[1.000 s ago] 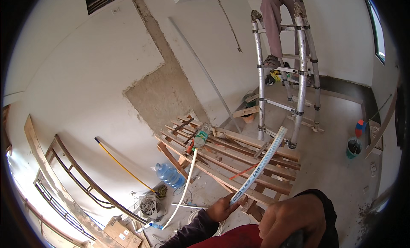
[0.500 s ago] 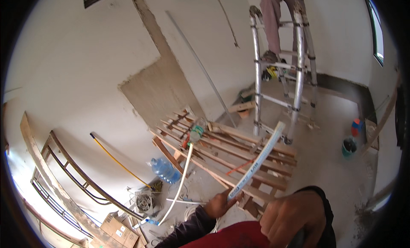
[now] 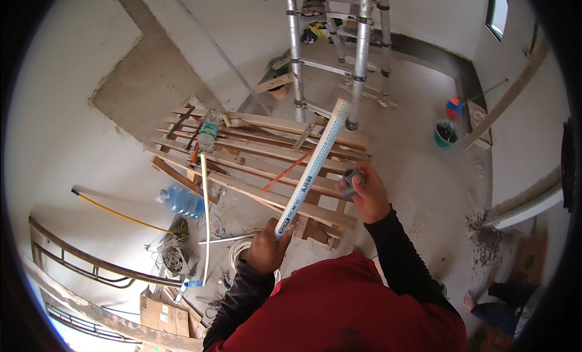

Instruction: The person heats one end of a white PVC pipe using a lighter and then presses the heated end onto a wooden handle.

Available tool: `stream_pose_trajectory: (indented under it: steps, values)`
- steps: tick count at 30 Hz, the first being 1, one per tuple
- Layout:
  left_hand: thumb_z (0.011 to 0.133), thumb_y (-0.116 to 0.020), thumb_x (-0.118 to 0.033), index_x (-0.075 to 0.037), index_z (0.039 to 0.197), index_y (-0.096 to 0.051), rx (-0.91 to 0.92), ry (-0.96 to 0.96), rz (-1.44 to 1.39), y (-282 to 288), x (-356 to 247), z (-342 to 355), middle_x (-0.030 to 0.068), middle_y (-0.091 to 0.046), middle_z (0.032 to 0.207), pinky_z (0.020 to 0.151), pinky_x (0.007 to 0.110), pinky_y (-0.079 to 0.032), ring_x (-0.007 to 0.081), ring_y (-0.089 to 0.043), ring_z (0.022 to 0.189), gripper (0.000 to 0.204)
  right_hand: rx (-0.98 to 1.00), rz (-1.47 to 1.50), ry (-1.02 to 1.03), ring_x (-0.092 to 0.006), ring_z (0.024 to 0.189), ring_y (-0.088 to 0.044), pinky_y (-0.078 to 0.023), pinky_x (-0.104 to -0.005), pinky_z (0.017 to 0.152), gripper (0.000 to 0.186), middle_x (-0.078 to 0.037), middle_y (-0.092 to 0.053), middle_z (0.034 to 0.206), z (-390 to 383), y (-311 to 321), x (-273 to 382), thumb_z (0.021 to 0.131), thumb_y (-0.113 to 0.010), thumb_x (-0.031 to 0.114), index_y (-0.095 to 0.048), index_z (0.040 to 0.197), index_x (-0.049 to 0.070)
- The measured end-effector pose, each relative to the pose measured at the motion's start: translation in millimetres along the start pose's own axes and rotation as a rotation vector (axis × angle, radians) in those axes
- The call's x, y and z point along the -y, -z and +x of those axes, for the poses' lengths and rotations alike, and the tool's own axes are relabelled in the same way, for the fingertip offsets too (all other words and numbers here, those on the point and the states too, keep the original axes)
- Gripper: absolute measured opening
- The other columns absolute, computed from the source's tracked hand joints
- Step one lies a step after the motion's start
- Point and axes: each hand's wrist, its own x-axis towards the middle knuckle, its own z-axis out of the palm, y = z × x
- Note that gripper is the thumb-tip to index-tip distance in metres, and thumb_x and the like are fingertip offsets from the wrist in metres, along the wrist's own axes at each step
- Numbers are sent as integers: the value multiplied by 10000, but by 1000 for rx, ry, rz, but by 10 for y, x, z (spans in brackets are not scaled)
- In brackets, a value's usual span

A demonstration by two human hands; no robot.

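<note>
My left hand (image 3: 265,249) is closed round the near end of a long, straight pipe (image 3: 312,170) with a white surface and blue printed patterning. The pipe slants up and away to the right, over a rack of wooden slats (image 3: 254,144). To the right of it, my right hand (image 3: 374,197) grips a short, dark grey pipe fitting (image 3: 349,182) with a round opening. Fitting and pipe are apart. Fingers on the fitting's far side are hidden.
A metal ladder (image 3: 295,67) with a person's shoe on it stands beyond the rack. A green plastic bottle (image 3: 208,132) rests on the slats. Around lie a blue water jug (image 3: 183,201), a bucket (image 3: 445,134) and a cardboard box (image 3: 162,314). Another person's legs (image 3: 506,300) show at lower right.
My view has swung right and down. My right hand has moved forward and out from my chest, and the grey fitting now shows in it. My left hand keeps hold of the pipe.
</note>
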Motion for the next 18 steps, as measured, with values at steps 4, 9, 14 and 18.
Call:
stream_pose_trajectory:
  steps: [4,9,14,18]
  values:
    - [945,-598,-276,15,964,-515,-2,-25,-55,-85,-38,-57,250,-583,635,533,489,-460,460,-607,626,303,44,244,183,-137,1054,-534,-420,-297,931,342,-55,-572,1078,194,-434,213,938,-642,258,-484,1178,74]
    - [955,-587,-296,5,931,-504,27,-68,-83,-110,-72,-42,242,-559,610,523,493,-436,458,-591,609,313,-25,248,377,-118,1005,-521,-415,-302,916,330,-26,-549,1049,409,-619,316,931,-647,150,-473,1206,94]
    - [954,-588,-301,2,917,-490,22,-89,-83,-123,-48,-32,242,-552,611,515,493,-423,464,-582,605,321,-102,245,443,-113,909,-556,-447,-315,825,284,8,-544,940,445,-796,405,902,-665,69,-434,1049,140]
    - [951,-593,-291,6,915,-490,1,-96,-74,-139,-42,-41,242,-551,609,516,494,-423,464,-579,595,316,-174,224,451,-113,872,-560,-499,-301,744,334,-13,-543,934,509,-774,371,866,-715,72,-407,985,122]
